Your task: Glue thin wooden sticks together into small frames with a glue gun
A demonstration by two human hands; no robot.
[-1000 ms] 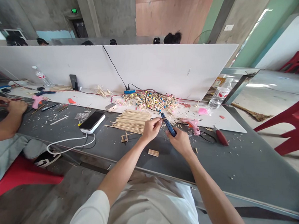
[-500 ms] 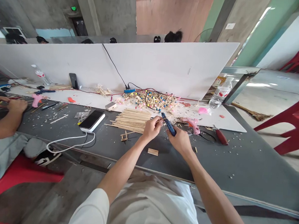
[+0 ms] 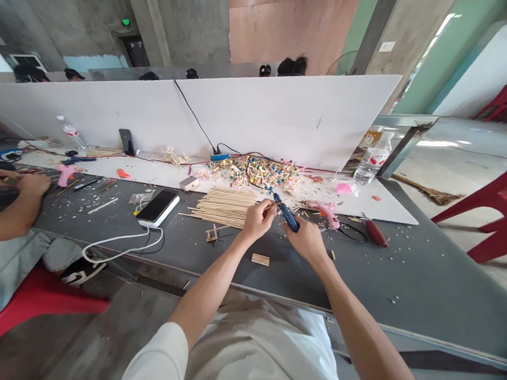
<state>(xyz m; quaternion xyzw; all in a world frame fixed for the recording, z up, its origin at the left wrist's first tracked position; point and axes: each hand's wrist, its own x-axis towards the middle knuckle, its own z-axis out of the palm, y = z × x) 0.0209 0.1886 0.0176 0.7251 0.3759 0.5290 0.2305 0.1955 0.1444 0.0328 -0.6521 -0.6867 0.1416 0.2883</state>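
- Right hand [image 3: 306, 237] is clenched round a blue tool [image 3: 285, 212], just right of the stack of sticks [image 3: 224, 205].
- Left hand [image 3: 258, 218] pinches what looks like a thin stick [image 3: 271, 205] against the tool's tip, at the stack's right edge.
- Done, by my judgement: a heap of beaded stick pieces [image 3: 259, 172] lies behind the stack, with a small wooden frame [image 3: 211, 232] and a slat piece [image 3: 260, 259] in front of it.
- Left: the stack itself is large and loose, so much seems unused.
- The grey table [image 3: 404, 270] is littered with chips; a phone [image 3: 157, 205] lies left of the stack and a pink glue gun [image 3: 325, 212] right of it.
- A white board [image 3: 285, 111] stands behind the stack, with bare concrete walls beyond; a co-worker's hand [image 3: 32, 185] rests far left.
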